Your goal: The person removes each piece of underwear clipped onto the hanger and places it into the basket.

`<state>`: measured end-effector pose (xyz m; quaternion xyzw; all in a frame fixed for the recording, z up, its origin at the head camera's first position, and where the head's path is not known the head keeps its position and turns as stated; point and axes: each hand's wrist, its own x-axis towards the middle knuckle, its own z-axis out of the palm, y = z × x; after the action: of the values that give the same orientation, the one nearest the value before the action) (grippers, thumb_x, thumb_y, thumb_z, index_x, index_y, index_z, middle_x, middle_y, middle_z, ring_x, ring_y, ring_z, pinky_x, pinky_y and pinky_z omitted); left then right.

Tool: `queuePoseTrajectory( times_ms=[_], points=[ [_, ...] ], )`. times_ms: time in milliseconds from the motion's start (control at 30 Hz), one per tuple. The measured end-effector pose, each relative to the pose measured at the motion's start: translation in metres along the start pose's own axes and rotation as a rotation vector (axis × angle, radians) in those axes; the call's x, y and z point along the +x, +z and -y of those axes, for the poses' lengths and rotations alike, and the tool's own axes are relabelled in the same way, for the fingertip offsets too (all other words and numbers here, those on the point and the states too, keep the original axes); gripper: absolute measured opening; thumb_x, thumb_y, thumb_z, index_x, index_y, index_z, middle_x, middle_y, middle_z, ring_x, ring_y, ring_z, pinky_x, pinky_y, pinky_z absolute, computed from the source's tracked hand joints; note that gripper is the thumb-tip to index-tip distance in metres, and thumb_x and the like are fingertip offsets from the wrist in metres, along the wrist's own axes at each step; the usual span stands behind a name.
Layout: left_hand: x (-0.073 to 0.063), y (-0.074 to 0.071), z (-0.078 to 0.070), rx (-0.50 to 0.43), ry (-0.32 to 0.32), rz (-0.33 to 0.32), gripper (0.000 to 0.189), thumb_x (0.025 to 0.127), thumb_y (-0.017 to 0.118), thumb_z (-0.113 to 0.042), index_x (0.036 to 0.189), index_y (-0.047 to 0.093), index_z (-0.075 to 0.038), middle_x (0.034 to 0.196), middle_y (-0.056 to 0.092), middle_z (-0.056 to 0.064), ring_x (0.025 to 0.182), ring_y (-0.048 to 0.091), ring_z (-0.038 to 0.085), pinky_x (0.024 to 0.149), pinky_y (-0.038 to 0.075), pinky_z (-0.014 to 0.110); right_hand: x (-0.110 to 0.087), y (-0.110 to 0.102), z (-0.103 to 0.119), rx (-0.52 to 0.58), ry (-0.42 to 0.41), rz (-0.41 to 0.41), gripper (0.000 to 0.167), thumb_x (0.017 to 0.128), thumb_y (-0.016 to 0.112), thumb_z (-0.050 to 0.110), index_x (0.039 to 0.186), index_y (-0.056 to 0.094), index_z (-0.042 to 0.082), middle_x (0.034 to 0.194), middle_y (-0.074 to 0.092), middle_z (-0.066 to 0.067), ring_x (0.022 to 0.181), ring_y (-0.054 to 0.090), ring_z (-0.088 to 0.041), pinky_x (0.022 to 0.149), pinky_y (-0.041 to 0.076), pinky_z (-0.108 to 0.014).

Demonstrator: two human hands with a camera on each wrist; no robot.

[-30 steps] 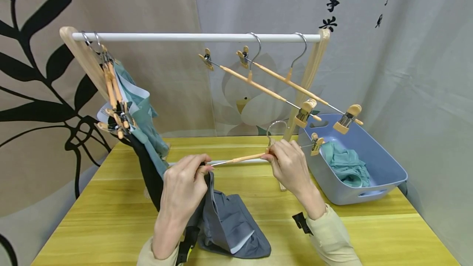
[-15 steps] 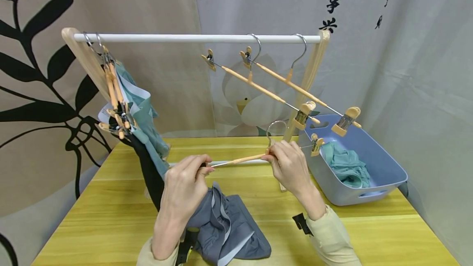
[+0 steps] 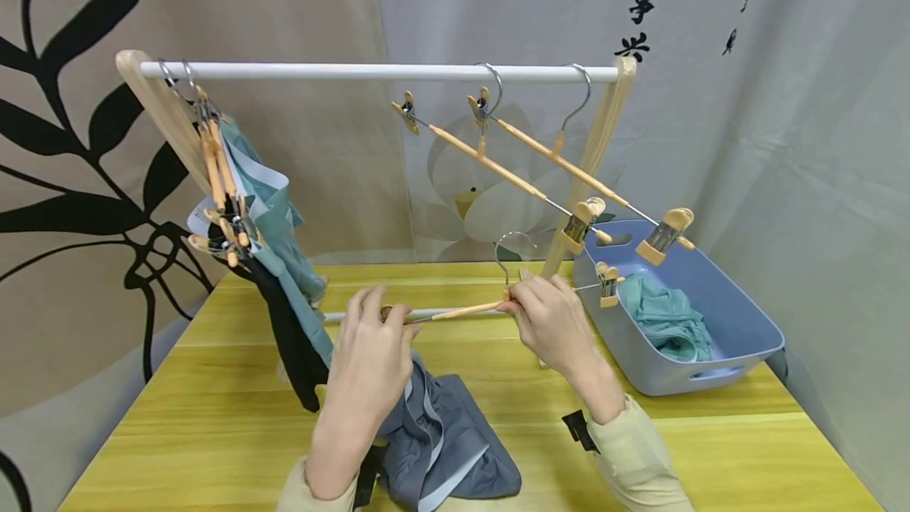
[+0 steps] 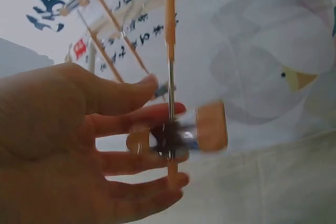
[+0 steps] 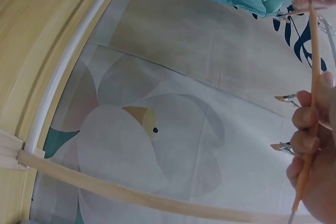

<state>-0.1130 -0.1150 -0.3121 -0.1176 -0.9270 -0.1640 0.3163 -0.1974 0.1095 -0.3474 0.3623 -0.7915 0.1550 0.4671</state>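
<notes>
A wooden clip hanger (image 3: 465, 310) is held level above the table, its metal hook up. My right hand (image 3: 554, 322) grips its wooden bar near the middle, fingers wrapped round it in the right wrist view. At the hanger's left end is my left hand (image 3: 370, 370). The left wrist view shows the thumb apart and the fingers loosely extended behind the clip (image 4: 210, 124), which looks blurred and holds no cloth. Below, a dark grey garment (image 3: 469, 449) lies crumpled on the table, partly hidden by my left forearm.
A rack with a white rail (image 3: 355, 72) stands at the back. Teal and black clothes (image 3: 277, 227) hang at its left end, two bare clip hangers (image 3: 490, 168) at its right. A blue basket (image 3: 739, 314) with teal cloth (image 3: 664, 318) sits at the right.
The grey garment has come away from my left hand and dropped onto the table. My left fingers have loosened and lifted at the clip; the hanger has shifted slightly left in my right hand.
</notes>
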Motion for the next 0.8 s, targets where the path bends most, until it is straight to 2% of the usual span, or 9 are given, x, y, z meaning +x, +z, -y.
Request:
queuePoseTrajectory(
  times_ms=[67, 100, 233, 300, 367, 600, 733, 800],
  points=[
    [0.0, 0.004, -0.004, 0.029, 0.044, -0.009, 0.019, 0.084, 0.071, -0.013, 0.099, 0.07, -0.002, 0.12, 0.06, 0.023, 0.113, 0.055, 0.04, 0.095, 0.048, 0.05, 0.0, 0.001, 0.002, -0.006, -0.01, 0.011, 0.045, 0.1, 0.036, 0.041, 0.078, 0.06, 0.009, 0.066, 0.061, 0.001, 0.057, 0.053, -0.013, 0.053, 0.031, -0.025],
    [0.0, 0.007, -0.007, 0.034, 0.074, -0.017, 0.021, 0.084, 0.072, -0.014, 0.101, 0.069, -0.002, 0.119, 0.062, 0.022, 0.111, 0.057, 0.039, 0.095, 0.049, 0.049, 0.001, 0.002, 0.003, -0.008, -0.013, 0.017, 0.046, 0.1, 0.035, 0.041, 0.078, 0.06, 0.009, 0.067, 0.061, 0.001, 0.058, 0.054, -0.013, 0.053, 0.031, -0.025],
    [0.003, 0.02, -0.015, 0.023, 0.182, -0.027, 0.026, 0.085, 0.071, -0.017, 0.109, 0.068, -0.006, 0.106, 0.068, 0.013, 0.096, 0.065, 0.028, 0.083, 0.055, 0.038, 0.002, 0.004, 0.007, -0.012, -0.024, 0.028, 0.048, 0.1, 0.034, 0.041, 0.077, 0.06, 0.008, 0.067, 0.063, 0.0, 0.059, 0.057, -0.014, 0.052, 0.033, -0.025],
    [0.005, 0.026, -0.017, 0.003, 0.209, -0.022, 0.027, 0.085, 0.07, -0.018, 0.11, 0.067, -0.008, 0.101, 0.068, 0.009, 0.088, 0.065, 0.024, 0.073, 0.055, 0.033, 0.002, 0.005, 0.008, -0.013, -0.029, 0.034, 0.048, 0.1, 0.034, 0.041, 0.077, 0.06, 0.008, 0.068, 0.064, 0.0, 0.06, 0.057, -0.015, 0.053, 0.034, -0.025],
    [0.006, 0.031, -0.018, -0.028, 0.224, -0.014, 0.026, 0.085, 0.07, -0.018, 0.11, 0.067, -0.009, 0.096, 0.068, 0.007, 0.082, 0.063, 0.021, 0.068, 0.054, 0.03, 0.002, 0.006, 0.01, -0.01, -0.033, 0.038, 0.048, 0.1, 0.035, 0.041, 0.076, 0.06, 0.008, 0.068, 0.064, -0.001, 0.06, 0.057, -0.015, 0.053, 0.035, -0.025],
    [0.008, 0.041, -0.018, -0.134, 0.189, 0.018, 0.015, 0.085, 0.069, -0.015, 0.099, 0.069, -0.011, 0.085, 0.063, 0.003, 0.072, 0.059, 0.017, 0.056, 0.048, 0.025, 0.003, 0.007, 0.013, -0.015, -0.034, 0.029, 0.048, 0.1, 0.035, 0.04, 0.075, 0.06, 0.008, 0.066, 0.061, -0.001, 0.061, 0.047, -0.016, 0.055, 0.035, -0.026],
    [0.009, 0.043, -0.018, -0.177, 0.146, 0.014, 0.011, 0.084, 0.069, -0.011, 0.095, 0.07, -0.01, 0.084, 0.064, 0.004, 0.072, 0.059, 0.017, 0.056, 0.048, 0.024, 0.003, 0.008, 0.015, -0.001, -0.037, 0.015, 0.046, 0.099, 0.038, 0.04, 0.074, 0.06, 0.008, 0.067, 0.06, -0.002, 0.064, 0.046, -0.017, 0.056, 0.035, -0.027],
    [0.009, 0.043, -0.018, -0.197, 0.126, 0.014, 0.01, 0.084, 0.069, -0.01, 0.094, 0.07, -0.009, 0.084, 0.064, 0.004, 0.073, 0.06, 0.018, 0.057, 0.049, 0.025, 0.003, 0.008, 0.016, 0.01, -0.033, 0.006, 0.045, 0.099, 0.041, 0.04, 0.079, 0.062, 0.006, 0.071, 0.061, -0.004, 0.067, 0.048, -0.019, 0.058, 0.038, -0.028]
  ],
)
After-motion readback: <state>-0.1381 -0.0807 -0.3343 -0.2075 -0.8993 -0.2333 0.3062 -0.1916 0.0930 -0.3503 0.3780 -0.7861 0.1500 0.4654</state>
